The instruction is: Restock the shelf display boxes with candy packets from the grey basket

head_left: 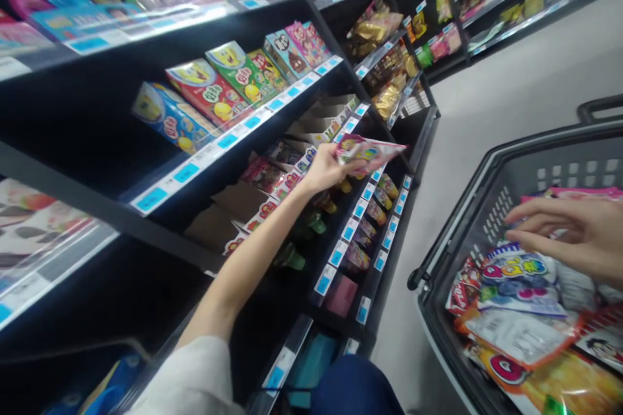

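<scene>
A navy knee shows at the bottom edge. To its right, the basket holds a heap of bags; the right hand is over them, fingers loosely parted and slightly curled, whether touching I cannot tell. Well apart from it, the left hand is clamped on a pink packet, in front of the shelf's open cartons. Farther off are gold bags and pale floor.

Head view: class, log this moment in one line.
left hand: holding pink candy packet; right hand: over shopping basket; inside: white QQ candy bag
</scene>
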A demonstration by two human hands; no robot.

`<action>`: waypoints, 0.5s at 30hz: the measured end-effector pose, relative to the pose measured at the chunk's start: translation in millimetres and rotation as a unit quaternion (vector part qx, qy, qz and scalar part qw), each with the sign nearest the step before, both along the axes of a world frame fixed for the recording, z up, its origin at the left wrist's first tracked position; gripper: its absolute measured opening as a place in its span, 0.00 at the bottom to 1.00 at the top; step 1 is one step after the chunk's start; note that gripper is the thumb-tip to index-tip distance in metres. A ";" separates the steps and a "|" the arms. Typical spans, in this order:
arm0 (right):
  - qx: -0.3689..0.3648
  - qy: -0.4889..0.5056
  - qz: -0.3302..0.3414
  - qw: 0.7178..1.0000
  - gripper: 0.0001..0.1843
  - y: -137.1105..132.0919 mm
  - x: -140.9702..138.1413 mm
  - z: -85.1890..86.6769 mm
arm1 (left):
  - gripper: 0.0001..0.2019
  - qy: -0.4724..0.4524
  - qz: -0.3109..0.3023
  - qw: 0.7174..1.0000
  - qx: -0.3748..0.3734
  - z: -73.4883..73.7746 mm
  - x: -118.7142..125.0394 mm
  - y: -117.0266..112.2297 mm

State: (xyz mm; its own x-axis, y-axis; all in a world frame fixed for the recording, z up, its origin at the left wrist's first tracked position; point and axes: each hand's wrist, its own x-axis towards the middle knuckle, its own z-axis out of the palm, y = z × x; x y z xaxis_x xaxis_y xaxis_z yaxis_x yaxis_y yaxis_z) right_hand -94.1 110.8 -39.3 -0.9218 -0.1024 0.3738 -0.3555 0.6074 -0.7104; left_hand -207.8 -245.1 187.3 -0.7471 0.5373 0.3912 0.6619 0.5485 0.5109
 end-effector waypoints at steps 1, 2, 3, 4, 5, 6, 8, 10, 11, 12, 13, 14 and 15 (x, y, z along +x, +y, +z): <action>-0.012 -0.017 0.011 1.000 0.26 -3.9 2.1 4.3 | 0.26 0.040 0.044 0.998 0.000 14.0 -1.5 -14.4; -0.020 -0.037 0.017 0.999 0.27 -7.7 4.0 8.1 | 0.26 0.084 0.093 0.992 -0.008 27.1 -1.5 -28.4; -0.023 -0.057 0.018 0.998 0.27 -11.1 5.8 11.3 | 0.25 0.129 0.141 0.981 -0.027 39.1 -0.1 -41.6; -0.024 -0.076 0.018 0.997 0.28 -14.0 7.3 13.6 | 0.23 0.172 0.183 0.966 -0.062 49.8 2.8 -53.9; -0.021 -0.095 0.018 0.995 0.29 -16.5 8.7 15.2 | 0.22 0.212 0.217 0.946 -0.112 59.0 6.8 -65.4; -0.017 -0.112 0.022 0.993 0.30 -18.3 9.9 16.1 | 0.20 0.244 0.244 0.923 -0.170 66.7 11.6 -76.0; -0.008 -0.138 0.039 0.990 0.31 -20.3 11.9 16.1 | 0.20 0.271 0.295 0.874 -0.277 78.2 21.1 -95.3; -0.003 -0.161 0.057 0.985 0.32 -20.4 13.4 14.5 | 0.22 0.261 0.363 0.829 -0.335 85.6 27.4 -113.1; -0.002 -0.168 0.061 0.984 0.32 -19.9 13.8 13.2 | 0.22 0.249 0.399 0.812 -0.346 88.3 28.5 -121.6; 0.000 -0.171 0.064 0.983 0.33 -19.1 14.0 11.6 | 0.23 0.228 0.429 0.801 -0.349 90.5 28.3 -129.9; 0.004 -0.170 0.064 0.983 0.33 -18.2 13.8 9.7 | 0.22 0.200 0.454 0.796 -0.347 92.4 26.8 -137.8; 0.008 -0.167 0.064 0.984 0.33 -17.3 13.3 7.4 | 0.20 0.168 0.474 0.795 -0.340 94.2 24.5 -145.2; 0.012 -0.164 0.063 0.984 0.33 -16.4 12.5 4.9 | 0.18 0.136 0.491 0.795 -0.329 95.9 21.6 -151.9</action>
State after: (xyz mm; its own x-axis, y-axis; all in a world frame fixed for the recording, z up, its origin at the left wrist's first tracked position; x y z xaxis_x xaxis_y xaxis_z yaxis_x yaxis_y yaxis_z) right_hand -81.6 94.5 -34.4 -0.9718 -0.2296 0.0540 -0.1832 0.5907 -0.7858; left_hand -186.2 -397.0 283.1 -0.8688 -0.0984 0.4853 -0.2140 0.9584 -0.1889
